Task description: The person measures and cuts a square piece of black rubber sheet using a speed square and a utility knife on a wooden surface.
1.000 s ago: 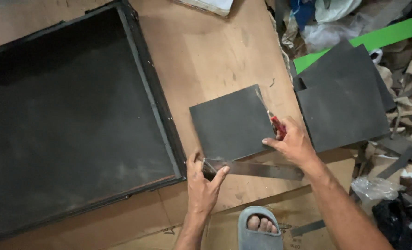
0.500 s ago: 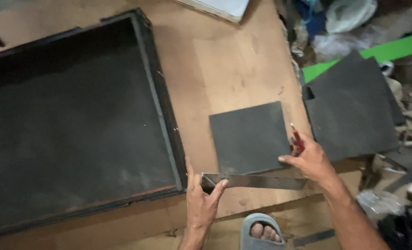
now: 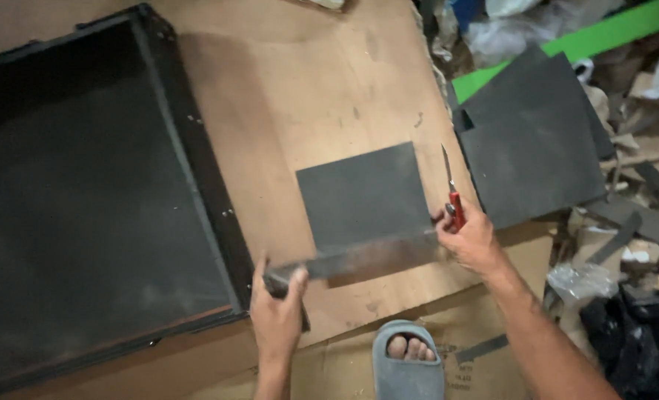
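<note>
Left hand (image 3: pixel 276 315) pressed down over the near end of a long metal straightedge (image 3: pixel 359 257), fingers closed loosely on it. Right hand (image 3: pixel 471 238) wrapped shut around a red-handled utility knife (image 3: pixel 452 194), blade extended and pointing away, thumb side against the straightedge's far end. Straightedge laid across the near edge of a dark grey foam square (image 3: pixel 365 194), flat on the plywood board (image 3: pixel 307 81). Blade off the foam, just beside its right edge; cut along the straightedge apparently not begun, though motion blur there hid any score line. Several larger grey sheets (image 3: pixel 533 144) stacked to the right, seemingly stock already cut. Big black tray (image 3: pixel 196 170) lying to the left. Flattened brown cardboard (image 3: pixel 477 363) under the near edge with faint dark print, beside a grey slipper (image 3: pixel 408 370). Green strip (image 3: pixel 603 33) at top right, plastic wrap (image 3: pixel 577 278) crumpled lower right.
</note>
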